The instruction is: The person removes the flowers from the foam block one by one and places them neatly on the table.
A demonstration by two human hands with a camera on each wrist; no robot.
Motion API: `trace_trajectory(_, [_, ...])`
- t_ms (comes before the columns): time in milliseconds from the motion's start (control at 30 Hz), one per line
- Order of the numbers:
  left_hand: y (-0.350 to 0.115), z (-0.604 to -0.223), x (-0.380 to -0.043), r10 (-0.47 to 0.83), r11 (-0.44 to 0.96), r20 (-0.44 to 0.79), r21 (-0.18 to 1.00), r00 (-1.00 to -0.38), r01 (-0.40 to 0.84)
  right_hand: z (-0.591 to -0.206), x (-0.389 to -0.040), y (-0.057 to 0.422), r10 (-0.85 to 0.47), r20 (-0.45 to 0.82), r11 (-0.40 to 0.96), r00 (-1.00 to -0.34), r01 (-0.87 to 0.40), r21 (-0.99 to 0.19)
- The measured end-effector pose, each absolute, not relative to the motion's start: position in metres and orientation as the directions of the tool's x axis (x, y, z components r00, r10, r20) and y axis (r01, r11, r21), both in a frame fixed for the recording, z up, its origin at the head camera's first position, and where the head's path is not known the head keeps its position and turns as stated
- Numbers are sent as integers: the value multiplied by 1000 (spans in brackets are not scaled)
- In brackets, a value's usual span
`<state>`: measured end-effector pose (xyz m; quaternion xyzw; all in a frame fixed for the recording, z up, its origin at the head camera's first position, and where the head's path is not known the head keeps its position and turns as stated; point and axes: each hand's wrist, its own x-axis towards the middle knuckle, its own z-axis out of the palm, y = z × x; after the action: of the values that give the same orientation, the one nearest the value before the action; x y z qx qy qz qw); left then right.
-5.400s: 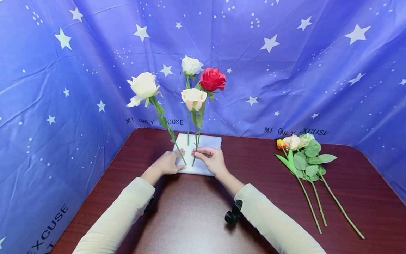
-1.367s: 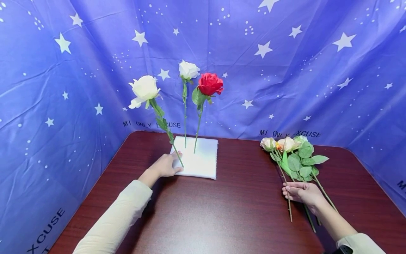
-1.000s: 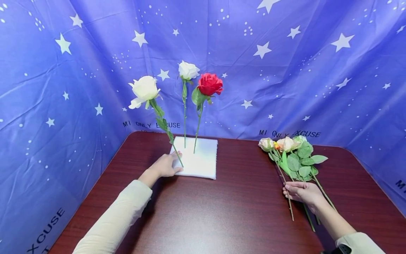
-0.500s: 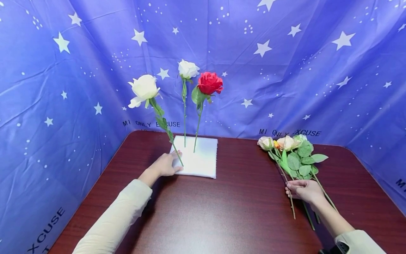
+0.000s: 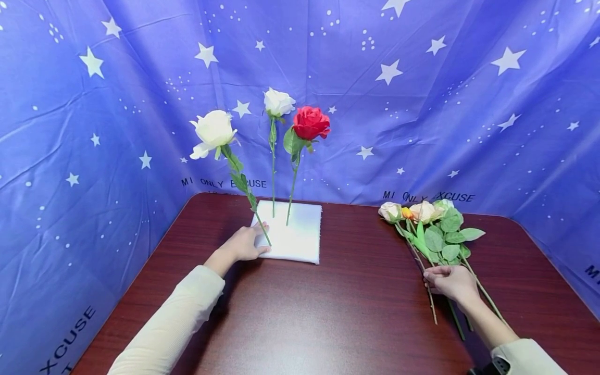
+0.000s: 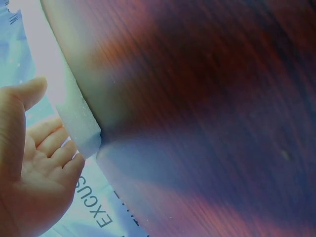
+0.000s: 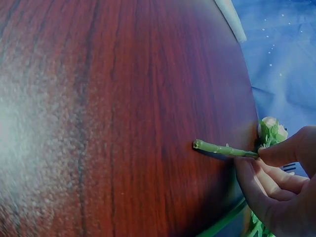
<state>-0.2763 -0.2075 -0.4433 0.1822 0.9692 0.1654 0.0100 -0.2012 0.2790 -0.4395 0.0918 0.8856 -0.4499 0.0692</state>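
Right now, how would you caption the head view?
Left hand touches the white block; right hand pinches a rose stem.

The head camera is facing forward and down across the desk (image 5: 304,312) to its far edge. The wrist cameras are viewing from nearer: the left is sharing the white block (image 5: 297,240) with the head view, the right a flower stem (image 7: 222,149).

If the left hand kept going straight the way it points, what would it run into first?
Most likely the stem of the leaning white rose, which rises from the white block just ahead of the left hand; depth there is hard to judge.
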Motion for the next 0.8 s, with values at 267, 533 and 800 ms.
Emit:
trace_trajectory(267, [-207, -445, -275, 350, 880, 36, 331, -936, 342, -438, -201, 278, 106, -199, 584, -974, 223, -781])
trace_trajectory(533, [-208, -443, -276, 358, 878, 43, 324, -933, 352, -431, -202, 276, 136, -155, 644, -978, 206, -737])
trace_trajectory(800, [-209, -444, -276, 361, 874, 44, 332, -932, 354, -427, -206, 270, 192, 7, 721, -981, 136, -679])
